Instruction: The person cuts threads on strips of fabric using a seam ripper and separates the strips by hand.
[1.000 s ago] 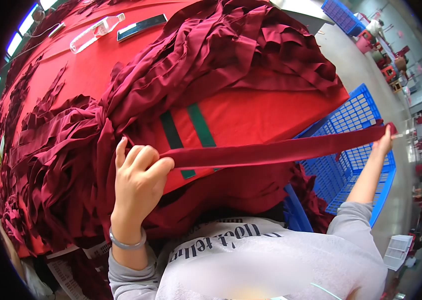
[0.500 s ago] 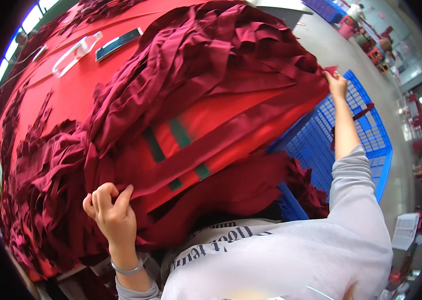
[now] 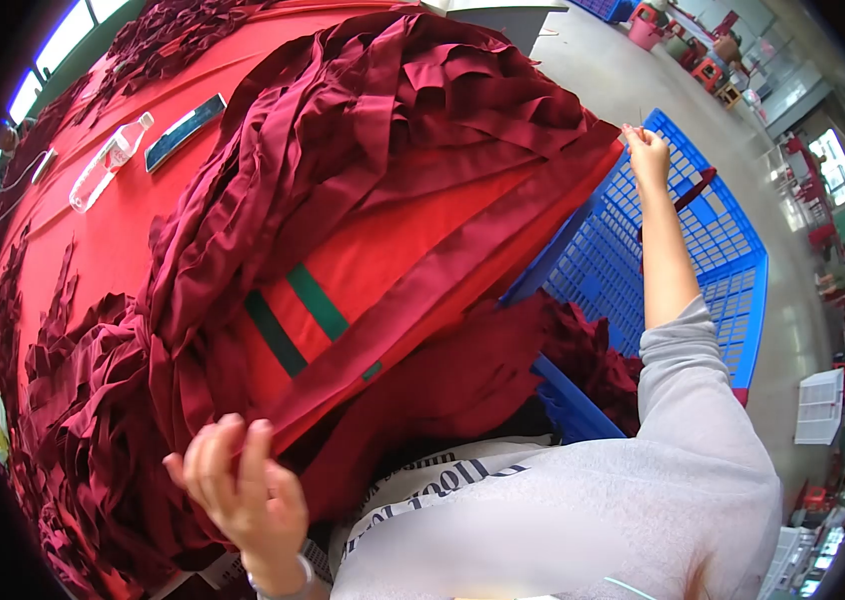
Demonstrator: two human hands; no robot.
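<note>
Reading from the left, I note a heap of maroon strips [image 3: 83,400] covering the near-left part of the red surface [image 3: 93,235]. Behind it lie a clear bottle [image 3: 111,165] and, near that, a dark phone [image 3: 186,132], with red showing around both. The left hand [image 3: 248,495] is raised toward the front, its grip apart, fingers spread, just beside the near end of one long strip [image 3: 443,265]. That strip lies stretched out on the red, slanting from this hand up to the far right corner, close along the front edge. A wedge of red with two dark green bars [image 3: 318,302], narrowing rightward, separates it from a larger pile [image 3: 393,110] behind. Loose maroon cloth [image 3: 443,370] lies between the front edge and the person. The right hand [image 3: 649,157] is at the strip's far end, fingertips drawn together; whether they clamp it I cannot tell. An open blue basket [image 3: 753,300] stands beside the surface's right edge, beneath the right forearm. Farther right, pale floor [image 3: 785,330] affords room for moving, up to a white rack [image 3: 820,407].
</note>
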